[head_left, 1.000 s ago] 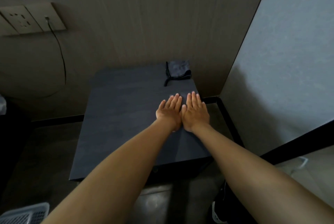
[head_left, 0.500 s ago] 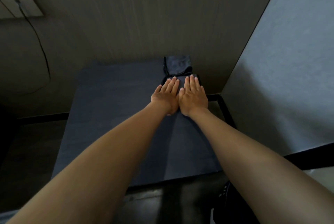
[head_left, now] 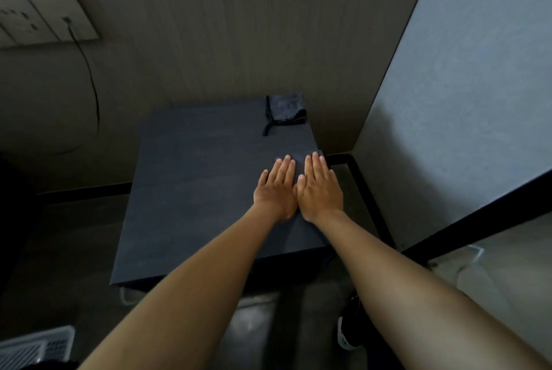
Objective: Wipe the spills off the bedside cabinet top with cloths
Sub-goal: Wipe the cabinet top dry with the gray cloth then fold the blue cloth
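On cabinet top (head_left: 194,190): 2 cloths, 1 folded at back (head_left: 286,110); 1 under left hand (head_left: 276,190) & right hand (head_left: 319,190), fingers flat

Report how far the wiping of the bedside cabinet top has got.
Done: cannot tell; the dark cabinet top shows no clear spills or wiped streaks. In hand: left hand and right hand press flat, side by side, apparently on a dark cloth near the right edge. Left: a second folded cloth lies untouched at the back corner.
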Action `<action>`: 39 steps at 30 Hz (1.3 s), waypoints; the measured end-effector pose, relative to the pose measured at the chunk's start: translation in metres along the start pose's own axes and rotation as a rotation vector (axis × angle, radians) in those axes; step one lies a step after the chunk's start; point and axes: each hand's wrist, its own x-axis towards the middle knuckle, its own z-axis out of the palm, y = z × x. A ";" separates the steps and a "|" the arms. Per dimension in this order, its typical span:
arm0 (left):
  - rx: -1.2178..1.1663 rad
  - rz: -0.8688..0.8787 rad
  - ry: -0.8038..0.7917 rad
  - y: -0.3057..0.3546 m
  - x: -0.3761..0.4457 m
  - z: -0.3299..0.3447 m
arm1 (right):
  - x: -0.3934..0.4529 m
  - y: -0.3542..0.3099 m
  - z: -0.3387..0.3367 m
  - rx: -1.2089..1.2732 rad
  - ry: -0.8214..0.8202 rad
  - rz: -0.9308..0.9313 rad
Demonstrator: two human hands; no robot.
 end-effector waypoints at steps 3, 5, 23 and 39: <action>-0.030 0.011 0.032 0.010 -0.029 0.015 | -0.034 0.004 0.004 0.008 0.035 -0.002; -0.022 0.017 0.039 0.017 -0.048 0.024 | -0.056 0.007 0.006 0.030 0.054 -0.001; 0.069 -0.044 0.093 -0.007 -0.162 0.058 | -0.153 -0.050 0.023 -0.013 0.030 -0.019; 0.014 -0.300 0.098 -0.169 -0.253 0.060 | -0.162 -0.234 0.060 -0.004 -0.044 -0.244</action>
